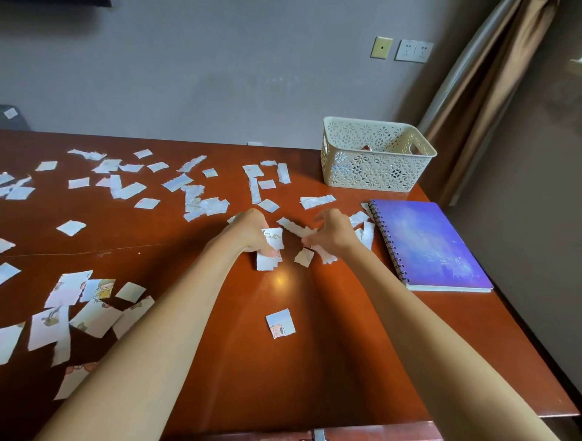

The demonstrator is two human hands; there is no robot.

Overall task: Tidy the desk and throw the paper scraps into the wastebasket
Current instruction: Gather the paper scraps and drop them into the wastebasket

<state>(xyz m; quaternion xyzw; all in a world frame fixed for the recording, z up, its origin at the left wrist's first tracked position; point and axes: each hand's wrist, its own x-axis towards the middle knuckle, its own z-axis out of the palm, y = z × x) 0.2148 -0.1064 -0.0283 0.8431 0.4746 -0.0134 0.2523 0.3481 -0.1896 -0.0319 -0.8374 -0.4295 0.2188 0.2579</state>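
One wide-angle view from the head, looking forward and down onto the left hand (252, 234) and right hand (330, 234), close in at mid-frame. The counter (315, 362) spreads under the hands; the wall (220, 78) rises beyond them, with the curtain (478, 94) to their right.

At my three o'clock a spiral-bound notebook (431, 248) lies shut, its purple starry cover up, the wire spine along its left side and white page edges showing at the near end; the faint writing on it is too small to read. On the grey wall (220, 63) at one o'clock sit a cream-yellow switch plate (381, 47) and, just right of it, a white double socket (413, 50). A brown curtain (482, 94) with a paler sheer layer hangs aslant at two o'clock. At eleven o'clock a black corner (100, 2) cuts in. At nine o'clock stands a dark object (19, 122) bearing a white label; I cannot tell what it is.
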